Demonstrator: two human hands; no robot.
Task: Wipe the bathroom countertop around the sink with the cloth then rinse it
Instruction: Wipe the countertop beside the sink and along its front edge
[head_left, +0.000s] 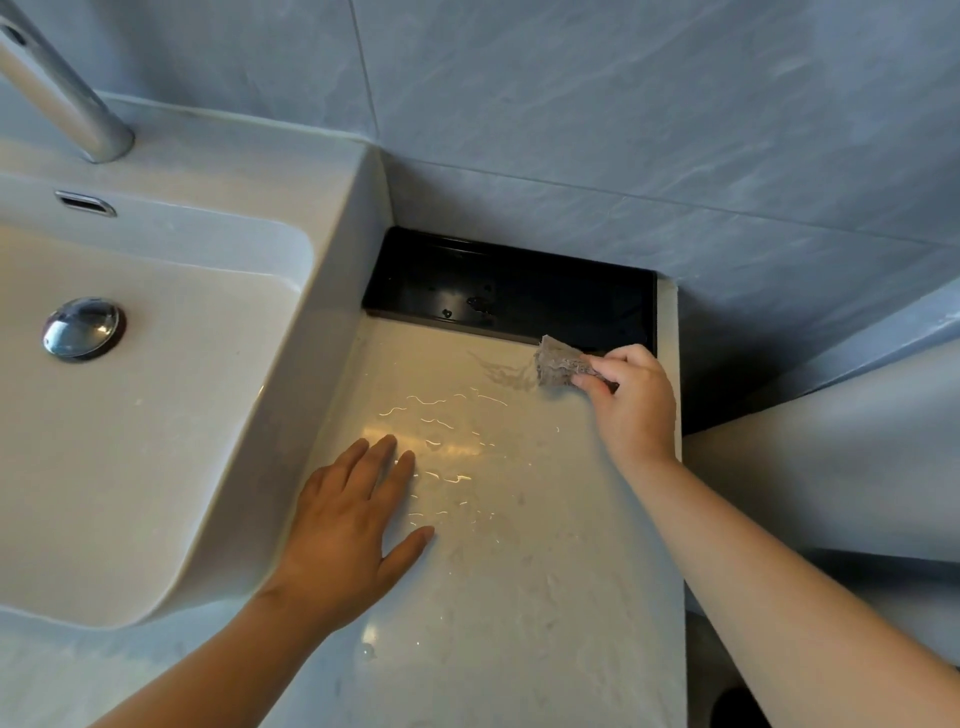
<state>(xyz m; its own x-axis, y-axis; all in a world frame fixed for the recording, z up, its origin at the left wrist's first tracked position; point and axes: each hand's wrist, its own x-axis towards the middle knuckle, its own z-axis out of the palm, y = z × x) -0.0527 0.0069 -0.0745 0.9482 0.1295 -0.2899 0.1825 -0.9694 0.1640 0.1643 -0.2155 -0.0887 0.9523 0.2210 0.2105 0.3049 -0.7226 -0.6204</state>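
Our right hand (631, 402) grips the cloth (561, 366) on the wet tabletop (519, 545) by the black tray (519, 291); our left hand (345, 525) lies flat, fingers straight, beside the sink (156, 415).

Sink (322, 332) on your left, faucet (62, 93) behind its basin, stopper (83, 328) in it, countertop (519, 597) to its right, your left hand (348, 525) flat on that beside the sink, your right hand (631, 400) farther back pinching the cloth (561, 364) down on it, tray (509, 291) just behind, against the wall (623, 104)
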